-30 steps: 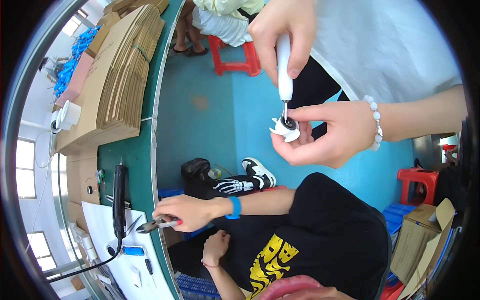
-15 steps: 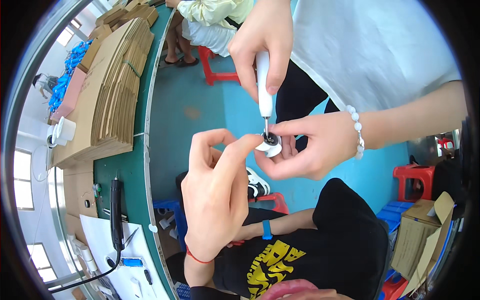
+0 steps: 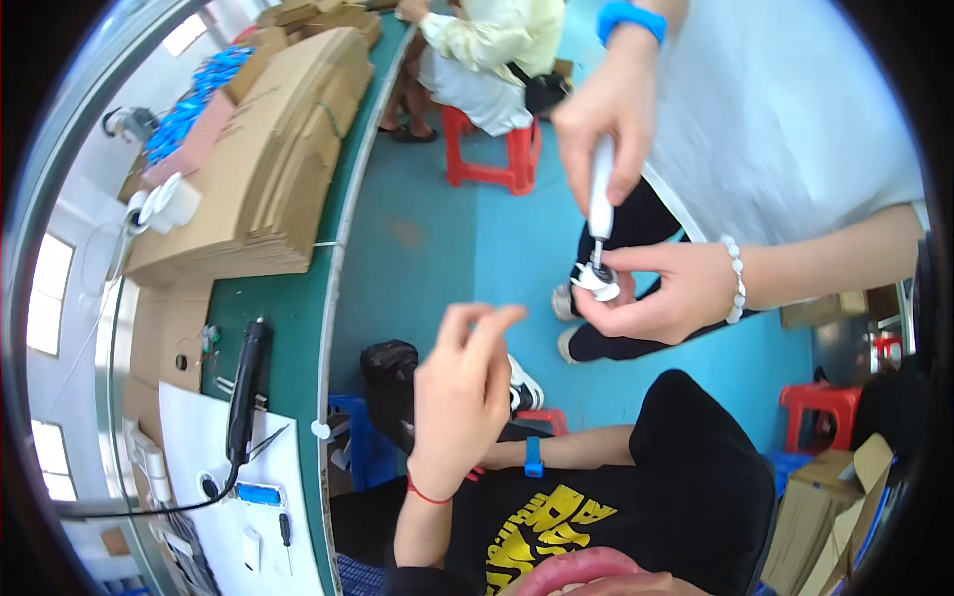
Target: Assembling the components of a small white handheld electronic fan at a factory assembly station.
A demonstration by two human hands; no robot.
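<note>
My left hand [image 3: 459, 387] is raised, wearing a red string, with its index finger reaching out to the right and the other fingers bent. Nothing is in it. My right hand [image 3: 497, 456] lies mostly behind my left wrist, below a blue watch [image 3: 534, 453]; its fingers are hidden. Across from me, a co-worker's upper hand [image 3: 611, 119] grips a white electric screwdriver [image 3: 602, 194], its tip down on a small white round part with a black centre [image 3: 597, 286]. The co-worker's other hand [image 3: 676, 291], with a beaded bracelet, holds that part. My left fingertips are apart from it.
On the green bench [image 3: 268, 298] at left are stacked flat cartons [image 3: 288, 159], a black corded screwdriver [image 3: 245, 397] and a white sheet [image 3: 189, 417]. Red stools [image 3: 492, 154] stand on the floor. Another person [image 3: 487, 60] sits at the far end; an open carton [image 3: 820, 507] is at right.
My left index finger, at the white part before, has drawn back from it. The view has shifted, so the bench now appears further right. The co-worker still holds the screwdriver and part.
</note>
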